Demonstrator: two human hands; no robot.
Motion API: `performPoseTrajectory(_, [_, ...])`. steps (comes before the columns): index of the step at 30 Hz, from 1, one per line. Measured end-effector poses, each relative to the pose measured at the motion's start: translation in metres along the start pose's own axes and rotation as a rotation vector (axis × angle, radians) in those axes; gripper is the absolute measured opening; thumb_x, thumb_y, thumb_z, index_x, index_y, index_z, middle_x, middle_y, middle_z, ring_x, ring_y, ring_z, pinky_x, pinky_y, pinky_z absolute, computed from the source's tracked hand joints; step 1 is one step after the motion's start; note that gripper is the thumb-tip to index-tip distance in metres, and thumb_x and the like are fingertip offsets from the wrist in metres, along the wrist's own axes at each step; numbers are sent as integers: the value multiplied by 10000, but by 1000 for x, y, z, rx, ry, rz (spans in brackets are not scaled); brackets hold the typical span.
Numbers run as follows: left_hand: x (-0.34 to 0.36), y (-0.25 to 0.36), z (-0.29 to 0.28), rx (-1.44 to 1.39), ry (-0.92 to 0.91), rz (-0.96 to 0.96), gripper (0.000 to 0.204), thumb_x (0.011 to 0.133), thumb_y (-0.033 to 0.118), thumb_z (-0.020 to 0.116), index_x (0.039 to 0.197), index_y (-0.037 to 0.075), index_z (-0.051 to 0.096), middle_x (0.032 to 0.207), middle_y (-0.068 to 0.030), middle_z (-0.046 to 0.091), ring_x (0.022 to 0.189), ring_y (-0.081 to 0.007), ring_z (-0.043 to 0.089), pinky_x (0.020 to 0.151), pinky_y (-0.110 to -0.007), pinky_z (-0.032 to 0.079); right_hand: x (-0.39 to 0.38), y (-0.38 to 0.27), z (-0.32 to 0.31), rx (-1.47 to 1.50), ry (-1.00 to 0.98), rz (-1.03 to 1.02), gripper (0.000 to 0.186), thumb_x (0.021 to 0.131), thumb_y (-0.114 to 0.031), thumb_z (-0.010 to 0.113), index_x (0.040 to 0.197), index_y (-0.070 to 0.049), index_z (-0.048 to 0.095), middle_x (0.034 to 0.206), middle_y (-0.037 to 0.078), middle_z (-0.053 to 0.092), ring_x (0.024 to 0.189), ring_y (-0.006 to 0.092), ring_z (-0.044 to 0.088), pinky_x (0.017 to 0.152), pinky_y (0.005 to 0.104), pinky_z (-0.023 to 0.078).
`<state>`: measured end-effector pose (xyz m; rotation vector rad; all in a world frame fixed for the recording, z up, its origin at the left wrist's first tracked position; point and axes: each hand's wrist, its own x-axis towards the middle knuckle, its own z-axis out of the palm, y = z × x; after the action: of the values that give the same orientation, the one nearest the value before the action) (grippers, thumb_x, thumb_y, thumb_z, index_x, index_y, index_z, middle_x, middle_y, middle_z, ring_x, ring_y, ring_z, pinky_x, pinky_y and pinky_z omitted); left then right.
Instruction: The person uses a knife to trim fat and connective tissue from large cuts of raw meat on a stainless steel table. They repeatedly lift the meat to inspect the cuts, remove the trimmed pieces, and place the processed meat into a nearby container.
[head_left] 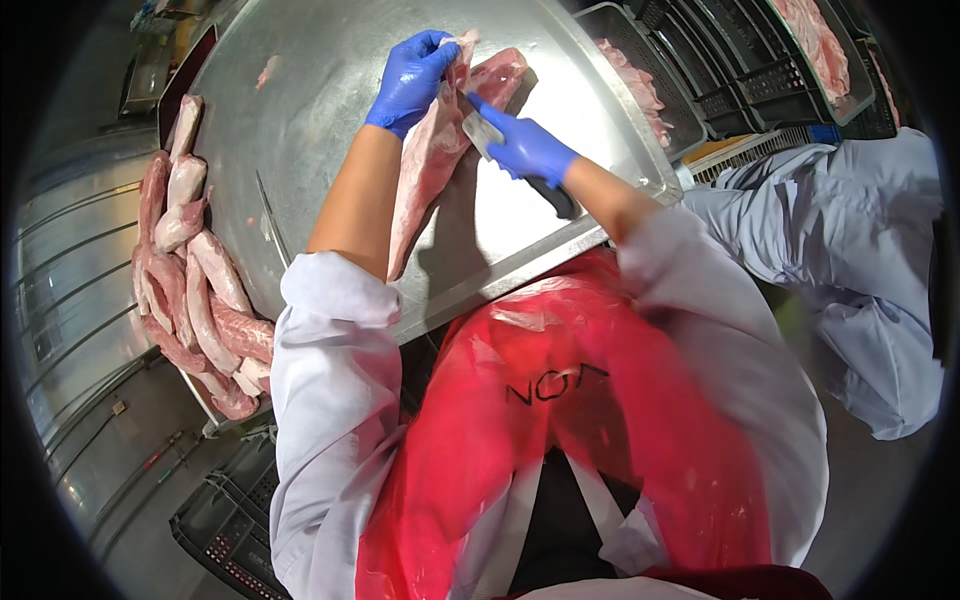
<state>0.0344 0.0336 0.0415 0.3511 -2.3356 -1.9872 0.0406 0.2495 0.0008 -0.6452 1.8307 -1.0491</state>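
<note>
My left hand (408,82), in a blue glove, is closed on a pale flap at the far end of a long piece of raw pink meat (432,155). The meat lies slantwise on a metal work table (330,60), its narrow end toward me. My right hand (532,148), also gloved in blue, is wrapped round a knife (480,135) with a black handle. Its blade is against or just beside the meat, with the index finger stretched along it; the exact contact is hidden. A thick part of the meat (497,75) reaches out to the right.
Several long meat pieces (185,265) are heaped left of the table. A thin, long metal object (270,215) lies at the table's left. Trays of meat (635,90) and black crates (735,60) stand at the far right. Another person's white sleeve (780,200) is close on my right.
</note>
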Motion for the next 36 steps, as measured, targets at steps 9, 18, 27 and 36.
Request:
performPoseTrajectory(9, [-8,17,-18,-436,23,-30,118,947,101,613,929,-14,632,808,-66,644,709,-148,619,685,-271,498,-32,5,24,-35,-61,-41,837,915,-125,490,1616,-278,58,893,150,669,634,219,642,617,340,571])
performPoseTrajectory(18, [-13,26,-46,-445,21,31,156,966,157,584,965,11,636,855,-75,645,822,-169,615,777,-305,474,-70,-7,63,49,-77,-54,829,906,-131,470,1620,-226,59,874,201,651,622,222,636,600,375,549])
performPoseTrajectory(27, [-62,78,-52,-383,109,193,147,927,191,610,868,56,611,717,-49,588,648,-159,555,609,-303,451,-85,7,102,0,-53,-62,814,925,-110,496,1615,-259,92,747,142,627,578,205,602,527,350,537])
performPoseTrajectory(36, [-348,12,-166,95,486,-182,155,949,178,616,904,34,651,829,-78,673,807,-174,633,760,-311,507,-38,5,72,375,215,-82,756,940,-12,504,1605,-230,220,804,6,568,562,96,520,482,260,465])
